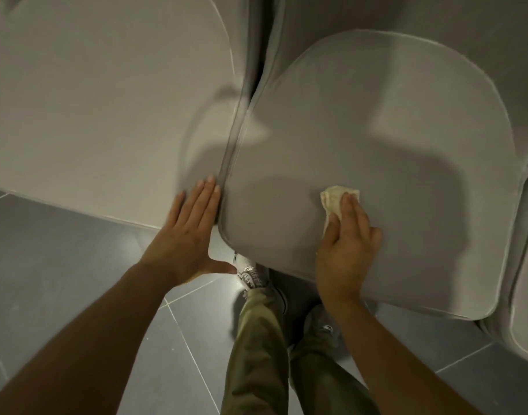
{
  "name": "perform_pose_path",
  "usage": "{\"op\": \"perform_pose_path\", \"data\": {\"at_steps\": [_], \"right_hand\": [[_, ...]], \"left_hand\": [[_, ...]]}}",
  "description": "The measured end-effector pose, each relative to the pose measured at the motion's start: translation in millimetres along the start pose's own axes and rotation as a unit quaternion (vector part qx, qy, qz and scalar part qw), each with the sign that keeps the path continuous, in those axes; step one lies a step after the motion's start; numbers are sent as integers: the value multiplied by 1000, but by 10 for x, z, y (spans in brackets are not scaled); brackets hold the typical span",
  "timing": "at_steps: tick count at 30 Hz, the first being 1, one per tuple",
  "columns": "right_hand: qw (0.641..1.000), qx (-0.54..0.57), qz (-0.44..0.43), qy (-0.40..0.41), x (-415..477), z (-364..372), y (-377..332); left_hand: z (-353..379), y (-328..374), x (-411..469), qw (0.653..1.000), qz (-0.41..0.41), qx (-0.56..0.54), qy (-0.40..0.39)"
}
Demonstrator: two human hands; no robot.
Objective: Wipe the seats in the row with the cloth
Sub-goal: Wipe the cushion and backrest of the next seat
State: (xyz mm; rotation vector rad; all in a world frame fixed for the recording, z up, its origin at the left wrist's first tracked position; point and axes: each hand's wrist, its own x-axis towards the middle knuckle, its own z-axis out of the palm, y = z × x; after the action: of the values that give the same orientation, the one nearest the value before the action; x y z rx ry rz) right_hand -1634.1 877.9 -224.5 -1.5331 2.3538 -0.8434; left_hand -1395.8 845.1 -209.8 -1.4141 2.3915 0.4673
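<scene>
Right hand [346,238] first: on my screen it is grasping the cloth [336,199], a small pale wad. The fingers are curled over it and the thumb sits against its near edge, pressing it onto the middle seat [376,130] close to the front, a little right of centre. Left hand [187,232] is released, fingers straight and together, lying flat on the inner edge of the left seat [92,100], with its fingertips just beside the seam where the two cushions meet; I read it as a brace. I judge the step in hand to be wiping this middle cushion, and most of its grey surface lies beyond the cloth, toward the backrest. To do it well I would spread the wad flatter under the fingers and work in overlapping passes from the back edge toward the front lip. I would then follow the piped border and run into the seam, where dirt would likely collect. I would use even pressure, since the padded cover looks soft and might wrinkle under a hard push. A third seat [526,310] shows at the right edge, just beside the middle one. Below are the tiled floor [62,265], a shoe [250,272] and green trousers [256,339]. As for containers, I can see no bucket, bottle or bin in this view.
</scene>
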Motion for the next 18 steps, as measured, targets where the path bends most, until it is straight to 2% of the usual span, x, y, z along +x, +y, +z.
{"op": "perform_pose_path", "data": {"at_steps": [5, 8, 10, 12, 14, 15, 16, 18], "right_hand": [[998, -34, -49, -29, -573, 632, -833], [988, 58, -80, -123, -746, 657, -1124], [974, 113, -111, -163, -544, 546, -1039], [984, 87, -120, -101, -184, 469, -804], [996, 61, -60, -4, 129, 458, -549], [999, 38, -36, 15, 166, 455, -492], [999, -1, -42, 12, 78, 475, -485], [991, -33, -117, -62, -340, 527, -639]], "left_hand": [[126, -175, -298, 995, -87, -34, 33], [64, -231, -460, 984, -155, -66, 49], [23, -249, -479, 984, -166, -60, 40], [13, -251, -435, 986, -158, -59, 20], [5, -227, -349, 988, -140, -62, 17], [-6, -208, -304, 989, -130, -63, 19], [-20, -192, -267, 990, -123, -65, 21], [-64, -177, -213, 992, -108, -63, 20]]}}
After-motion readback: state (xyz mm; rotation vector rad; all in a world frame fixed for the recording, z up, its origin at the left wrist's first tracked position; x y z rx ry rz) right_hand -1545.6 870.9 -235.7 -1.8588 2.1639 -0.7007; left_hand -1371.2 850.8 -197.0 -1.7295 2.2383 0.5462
